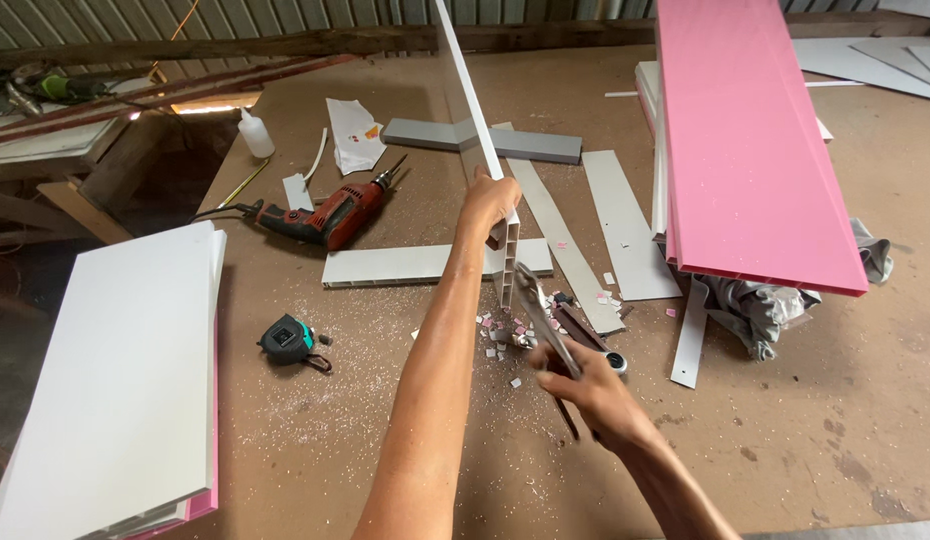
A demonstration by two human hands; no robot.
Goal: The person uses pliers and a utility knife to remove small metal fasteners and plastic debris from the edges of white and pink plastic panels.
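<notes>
My left hand [488,203] grips a long white hollow plastic panel [472,100] that stands on edge, its lower end resting on the brown worktable [385,420]. My right hand [590,395] holds metal pliers [543,318], their jaws at the panel's lower end. Small white and pink chips [505,335] lie scattered around that end.
A red electric drill [330,215], a black tape measure [288,338] and a glue bottle [255,133] lie at the left. Stacked white panels [115,380] sit at the near left. A large pink panel [745,140], grey strips [625,225] and a crumpled cloth [765,305] lie at the right.
</notes>
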